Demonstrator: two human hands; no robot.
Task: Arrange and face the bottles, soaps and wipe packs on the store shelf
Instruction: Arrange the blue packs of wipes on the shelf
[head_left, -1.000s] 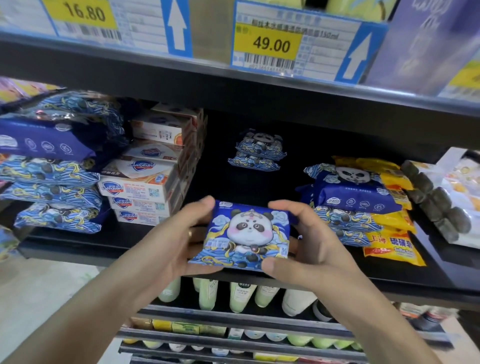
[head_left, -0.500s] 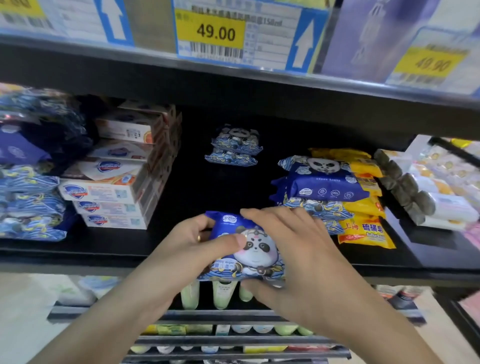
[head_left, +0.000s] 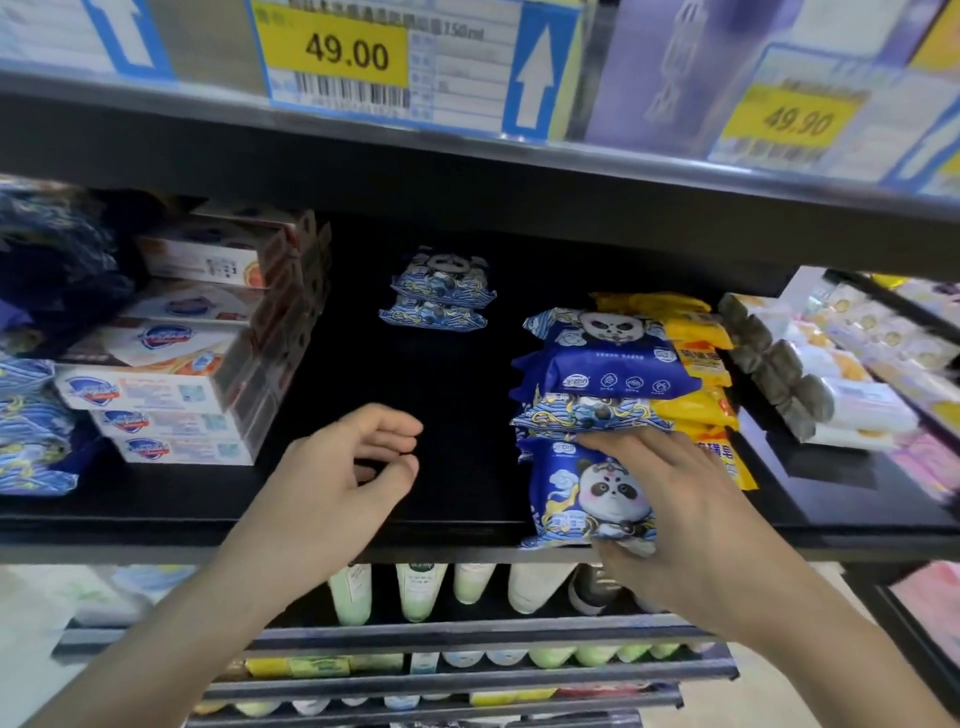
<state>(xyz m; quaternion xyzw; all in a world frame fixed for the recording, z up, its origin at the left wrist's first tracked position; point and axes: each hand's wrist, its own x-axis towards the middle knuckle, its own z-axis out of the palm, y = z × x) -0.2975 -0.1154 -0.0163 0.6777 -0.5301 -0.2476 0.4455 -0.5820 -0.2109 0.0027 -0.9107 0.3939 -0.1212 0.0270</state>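
A second ago both hands held the panda wipe pack (head_left: 592, 493) in front of the shelf (head_left: 441, 519); now only the right hand (head_left: 680, 514) grips it, fingers over its top and thumb under, standing it panda-forward at the shelf edge against the pile of wipe packs (head_left: 597, 374) just behind. The left hand (head_left: 337, 483) has let go and hovers beside it, loosely curled and empty. This pack looks nearly faced.
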